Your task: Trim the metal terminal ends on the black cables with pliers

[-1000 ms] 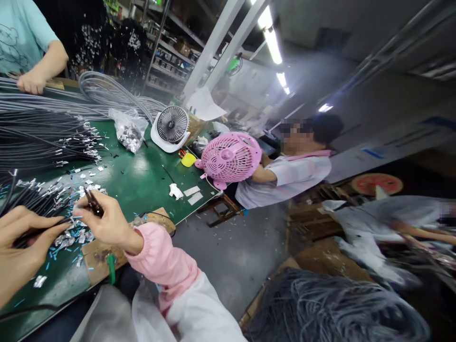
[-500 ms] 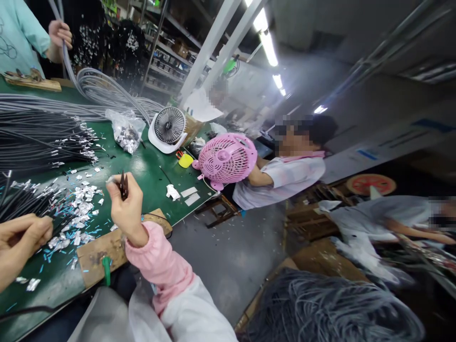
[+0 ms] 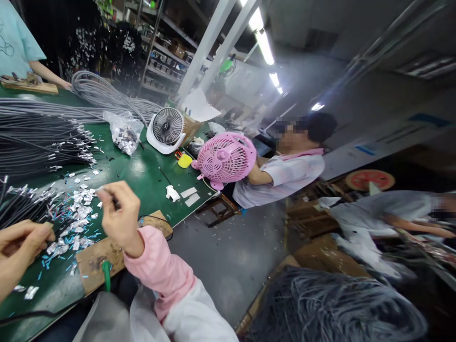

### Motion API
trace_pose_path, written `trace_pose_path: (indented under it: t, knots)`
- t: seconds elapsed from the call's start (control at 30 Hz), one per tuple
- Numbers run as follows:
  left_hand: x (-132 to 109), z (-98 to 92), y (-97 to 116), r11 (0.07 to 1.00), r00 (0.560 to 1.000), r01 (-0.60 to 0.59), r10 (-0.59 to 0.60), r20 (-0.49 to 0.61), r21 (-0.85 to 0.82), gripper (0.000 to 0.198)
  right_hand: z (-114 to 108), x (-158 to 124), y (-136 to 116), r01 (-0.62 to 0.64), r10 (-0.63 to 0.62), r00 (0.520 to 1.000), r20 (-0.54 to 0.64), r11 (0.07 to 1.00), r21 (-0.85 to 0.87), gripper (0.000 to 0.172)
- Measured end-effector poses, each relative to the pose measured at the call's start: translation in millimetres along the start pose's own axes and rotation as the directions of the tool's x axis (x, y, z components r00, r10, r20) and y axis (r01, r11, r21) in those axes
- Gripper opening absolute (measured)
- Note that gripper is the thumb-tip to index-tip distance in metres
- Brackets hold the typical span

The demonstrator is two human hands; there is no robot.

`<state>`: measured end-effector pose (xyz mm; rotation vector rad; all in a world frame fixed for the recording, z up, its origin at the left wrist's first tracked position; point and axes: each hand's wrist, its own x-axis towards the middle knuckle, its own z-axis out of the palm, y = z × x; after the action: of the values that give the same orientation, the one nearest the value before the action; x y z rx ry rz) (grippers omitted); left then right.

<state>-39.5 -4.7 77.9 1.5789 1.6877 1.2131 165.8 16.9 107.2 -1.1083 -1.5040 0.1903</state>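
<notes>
Right hand (image 3: 119,216): one, raised above the green table (image 3: 142,175), wrist bent, pink sleeve (image 3: 156,266) at the forearm. Fingers curled closed, pinching a small dark tool (image 3: 114,203) between thumb and forefinger; only the tool's tip shows.

Left hand (image 3: 17,247): one, at the lower left edge of view, fingers closed around the end of a black cable (image 3: 21,209) from the near bundle; the grip itself is partly hidden.

Black cable bundles: two, lying across the table's left side, their ends tipped with silver foil. Grey cable bundle (image 3: 99,95): one, looped at the table's far side.

Foil scraps (image 3: 80,209) and blue snippets: many, uncounted, scattered on the table between the two hands.

Wooden board (image 3: 96,259): one, at the table's near edge, just below the right hand, with a green clip on it.

Desk fans: two. White fan (image 3: 166,129) and pink fan (image 3: 226,159), both at the table's far end.

Plastic bag (image 3: 124,132) of silver pieces: one, beside the white fan.

Other people: a seated person (image 3: 285,173) behind the pink fan; one person's arm at the far left corner.
</notes>
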Motion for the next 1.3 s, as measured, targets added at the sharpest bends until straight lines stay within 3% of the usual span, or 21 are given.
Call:
trace_pose_path:
  t: [0.1, 0.23, 0.4, 0.63, 0.77, 0.83, 0.93, 1.03, 1.17, 1.3]
  knots:
    - [-1, 1.9, 11, 0.99, 0.992, 0.118, -0.12, -0.028, -0.077, 0.032, 6, -4, -2, 0.014, -0.028, 0.975, 0.222, 0.998, 0.069, 0.009]
    - [-5, 2.8, 21, 0.994, 0.995, 0.073, -0.078, -0.068, -0.08, 0.031, 9, -4, -13, -0.108, 0.053, 0.924, 0.378, 0.986, 0.126, 0.016]
    - [-5, -0.6, 16, 0.99, 0.996, 0.093, -0.093, 0.002, -0.105, 0.032, 4, 2, -22, -0.241, 0.155, 0.876, 0.457, 0.961, 0.138, 0.01]
    - [-4, -0.5, 20, 0.984, 0.993, 0.12, -0.118, 0.02, -0.132, 0.035, 5, 1, -24, -0.336, 0.23, 0.869, 0.439, 0.924, 0.183, 0.015]
    - [-4, 2.1, 31, 0.981, 0.991, 0.13, -0.132, 0.0, -0.145, 0.03, 5, 0, -27, -0.45, 0.314, 0.806, 0.501, 0.876, 0.175, 0.006]
    - [-5, 3.6, 36, 0.983, 0.993, 0.11, -0.116, -0.029, -0.148, 0.027, 5, -1, -29, -0.447, 0.311, 0.792, 0.525, 0.881, 0.153, 0.001]
    - [-6, 6.1, 39, 0.99, 0.992, 0.072, -0.083, -0.092, -0.119, 0.026, 7, -3, -30, -0.337, 0.239, 0.861, 0.449, 0.929, 0.152, 0.004]
    - [-7, 9.0, 37, 0.997, 0.99, -0.041, 0.031, -0.135, -0.071, 0.026, 9, -5, -28, -0.276, 0.206, 0.91, 0.361, 0.948, 0.155, 0.006]
    - [-9, 11.2, 32, 0.969, 0.96, -0.243, 0.246, -0.132, 0.032, 0.022, 8, -6, -24, -0.284, 0.194, 0.901, 0.389, 0.94, 0.19, 0.013]
    - [-9, 7.7, 27, 0.934, 0.931, -0.348, 0.355, -0.085, 0.083, 0.022, 6, -5, -25, -0.308, 0.227, 0.882, 0.413, 0.941, 0.139, 0.011]
